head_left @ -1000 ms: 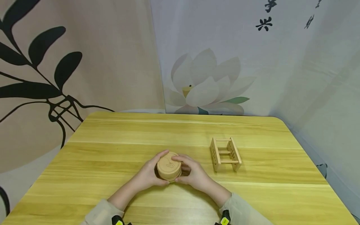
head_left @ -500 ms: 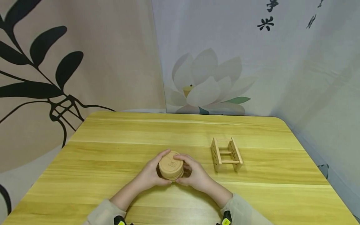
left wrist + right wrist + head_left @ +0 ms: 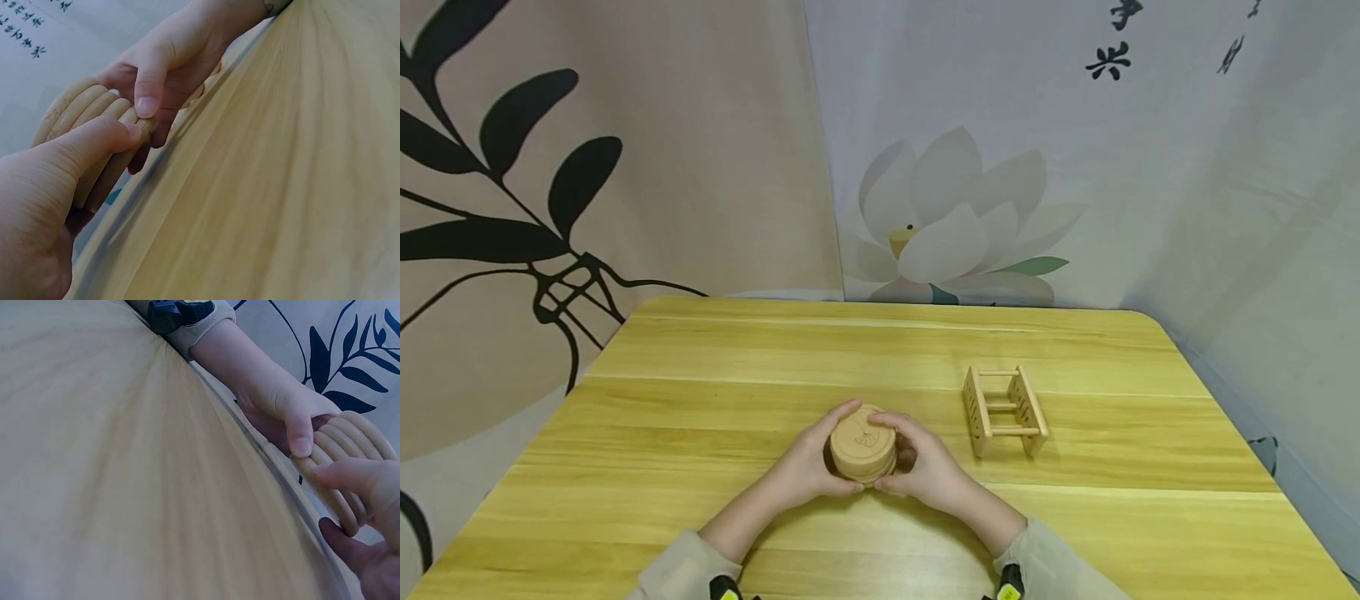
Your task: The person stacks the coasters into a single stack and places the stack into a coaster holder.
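Note:
A stack of several round wooden coasters is held between both hands at the middle of the table; the top one carries an engraved line drawing. My left hand grips the stack from the left, thumb along the near side and fingers round the far edge. From the right, my right hand holds it, with a finger over the top coaster and the thumb at the near side. In the left wrist view the rounded edges of the coasters show pressed together, both thumbs on them. The undersides are hidden.
A small wooden rack with slotted sides and crossbars stands to the right of the hands. The wooden table ends at a printed curtain behind it.
Both hands have shifted slightly to the right with the coaster stack, keeping their hold. The rack stays in its place.

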The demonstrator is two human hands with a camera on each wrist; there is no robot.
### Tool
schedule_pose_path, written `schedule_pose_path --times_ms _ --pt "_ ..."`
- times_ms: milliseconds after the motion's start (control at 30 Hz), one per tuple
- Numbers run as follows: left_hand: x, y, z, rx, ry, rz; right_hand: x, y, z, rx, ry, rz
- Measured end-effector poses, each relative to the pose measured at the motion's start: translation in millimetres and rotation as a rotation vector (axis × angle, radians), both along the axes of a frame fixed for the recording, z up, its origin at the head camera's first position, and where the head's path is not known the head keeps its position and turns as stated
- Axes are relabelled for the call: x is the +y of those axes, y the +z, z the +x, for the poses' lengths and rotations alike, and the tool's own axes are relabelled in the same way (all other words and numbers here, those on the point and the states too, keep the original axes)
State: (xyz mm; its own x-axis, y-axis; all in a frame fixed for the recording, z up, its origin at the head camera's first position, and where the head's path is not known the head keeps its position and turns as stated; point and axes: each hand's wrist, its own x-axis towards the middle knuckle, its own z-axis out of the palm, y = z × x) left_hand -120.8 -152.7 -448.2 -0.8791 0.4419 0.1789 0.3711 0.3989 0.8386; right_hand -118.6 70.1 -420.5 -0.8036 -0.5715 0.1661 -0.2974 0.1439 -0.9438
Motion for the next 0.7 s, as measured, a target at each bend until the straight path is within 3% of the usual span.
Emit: schedule_pose_path --times_ms 233,700 --pt "6.3 -0.7 -0.1 0.013 -0.012 -0.002 8.1 -32.4 -12.9 -0.029 0.045 -0.055" --pt "21.3 -0.2 -2.6 -0.03 -0.082 0.03 22.7 -32.2 -7.1 -0.08 0.0 -0.064"
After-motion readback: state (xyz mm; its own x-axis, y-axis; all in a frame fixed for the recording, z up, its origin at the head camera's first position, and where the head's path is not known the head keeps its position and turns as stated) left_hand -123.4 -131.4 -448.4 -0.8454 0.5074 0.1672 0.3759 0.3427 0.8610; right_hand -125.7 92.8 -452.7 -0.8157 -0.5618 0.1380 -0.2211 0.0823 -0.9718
